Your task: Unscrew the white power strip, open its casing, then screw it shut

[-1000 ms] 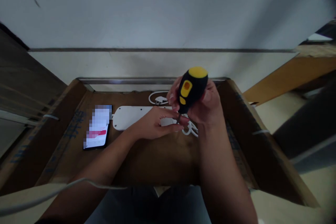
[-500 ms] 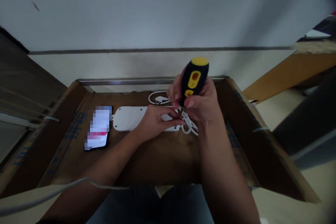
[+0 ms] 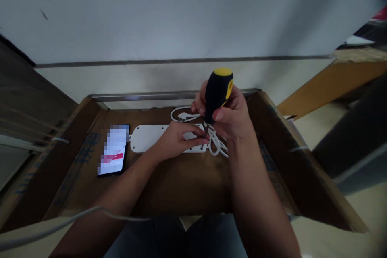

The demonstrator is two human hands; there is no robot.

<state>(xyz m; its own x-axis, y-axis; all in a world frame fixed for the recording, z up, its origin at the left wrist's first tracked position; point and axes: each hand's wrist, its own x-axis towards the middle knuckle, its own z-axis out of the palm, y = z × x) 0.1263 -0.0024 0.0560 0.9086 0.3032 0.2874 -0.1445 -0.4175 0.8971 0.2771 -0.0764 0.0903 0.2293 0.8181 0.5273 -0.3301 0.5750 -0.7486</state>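
Note:
A white power strip [image 3: 148, 137] lies face down on the cardboard, small dark screw holes along its back. My right hand [image 3: 231, 111] is closed around the black and yellow handle of a screwdriver [image 3: 218, 92], held upright with its shaft pointing down at the strip's right end. My left hand [image 3: 178, 139] rests across the strip, thumb and forefinger pinched on the screwdriver's shaft near its tip. The tip reaches the strip's lower right corner. Beside that end, the strip's white cord [image 3: 216, 145] is coiled, with its plug [image 3: 183, 117] behind the strip.
A lit smartphone [image 3: 113, 149] lies left of the strip. Cardboard sides [image 3: 302, 161] rise at left and right, and a metal rail [image 3: 175, 96] runs along the back before a pale wall. A white cable [image 3: 75, 215] crosses at the lower left.
The screwdriver handle has turned, its yellow patch now facing right, and has shifted slightly left. My left hand stays at the shaft; the view has moved a little.

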